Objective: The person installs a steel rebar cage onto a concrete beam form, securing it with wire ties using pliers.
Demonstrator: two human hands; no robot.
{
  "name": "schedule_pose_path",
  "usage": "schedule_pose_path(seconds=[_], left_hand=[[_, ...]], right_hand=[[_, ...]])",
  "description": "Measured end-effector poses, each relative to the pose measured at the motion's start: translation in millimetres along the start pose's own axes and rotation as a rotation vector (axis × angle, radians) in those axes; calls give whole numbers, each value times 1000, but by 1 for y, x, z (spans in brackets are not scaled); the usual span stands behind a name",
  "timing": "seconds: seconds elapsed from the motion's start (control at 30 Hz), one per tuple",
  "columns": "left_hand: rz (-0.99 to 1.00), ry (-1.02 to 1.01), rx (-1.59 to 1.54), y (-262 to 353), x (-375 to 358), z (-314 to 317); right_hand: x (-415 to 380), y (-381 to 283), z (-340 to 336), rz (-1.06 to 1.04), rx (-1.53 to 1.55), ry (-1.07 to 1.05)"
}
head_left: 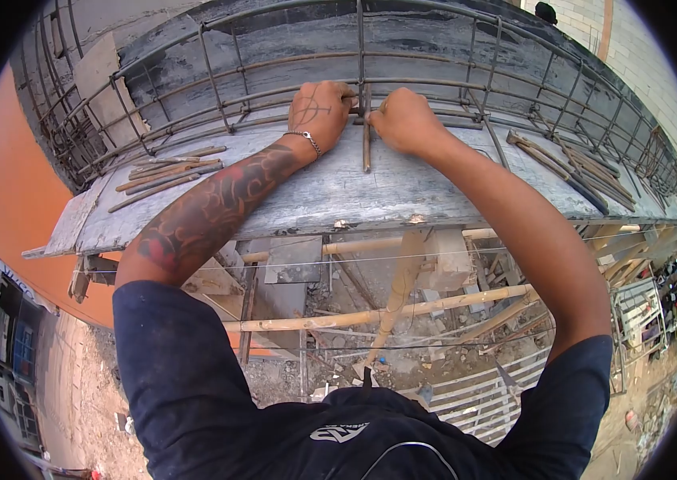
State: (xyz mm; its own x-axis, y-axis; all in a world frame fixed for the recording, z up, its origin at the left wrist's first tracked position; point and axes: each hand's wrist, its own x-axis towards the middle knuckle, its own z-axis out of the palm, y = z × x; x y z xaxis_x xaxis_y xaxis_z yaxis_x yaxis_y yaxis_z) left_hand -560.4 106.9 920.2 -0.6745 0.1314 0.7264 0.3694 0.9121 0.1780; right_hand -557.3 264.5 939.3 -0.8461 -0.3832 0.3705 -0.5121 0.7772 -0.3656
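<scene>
A long cage of steel bars [414, 82] runs across the upper view over a grey board [306, 192]. My left hand [320, 110], with a chain bracelet at the wrist, is closed at the cage, just left of an upright bar. Close on the other side of that bar is my right hand [404, 122], its fingers curled in a pinch. Between the two hands a short steel bar [366, 148] points down toward me over the board. What either set of fingertips grips is too small to make out.
Short bar pieces [166, 174] lie on the board at the left, and another pile of bars [574, 172] lies at the right. Beyond the board's near edge, bamboo poles [370, 318] cross above rubble-strewn ground far below. A block wall [662, 72] stands at the upper right.
</scene>
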Motion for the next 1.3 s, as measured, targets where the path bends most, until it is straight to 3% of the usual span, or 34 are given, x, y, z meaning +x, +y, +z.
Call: schedule_pose_path(seconds=[0.2, 0.4, 0.47, 0.63, 1.13, 1.23, 1.3], left_hand=[[-128, 27, -117, 8, 1, 1], [-132, 28, -138, 10, 1, -3], [-165, 24, -183, 10, 1, -4], [-218, 47, -304, 8, 1, -3], [-59, -125, -476, -6, 1, -14], [-81, -166, -276, 1, 2, -17], [150, -70, -73, -1, 3, -13]], right_hand=[[9, 16, 8, -72, -75, 87], [6, 7, 11, 71, 5, 133], [6, 7, 8, 86, 162, 83], [5, 0, 10, 100, 116, 37], [14, 10, -5, 46, 284, -102], [13, 14, -3, 68, 327, -126], [14, 14, -1, 72, 338, -135]])
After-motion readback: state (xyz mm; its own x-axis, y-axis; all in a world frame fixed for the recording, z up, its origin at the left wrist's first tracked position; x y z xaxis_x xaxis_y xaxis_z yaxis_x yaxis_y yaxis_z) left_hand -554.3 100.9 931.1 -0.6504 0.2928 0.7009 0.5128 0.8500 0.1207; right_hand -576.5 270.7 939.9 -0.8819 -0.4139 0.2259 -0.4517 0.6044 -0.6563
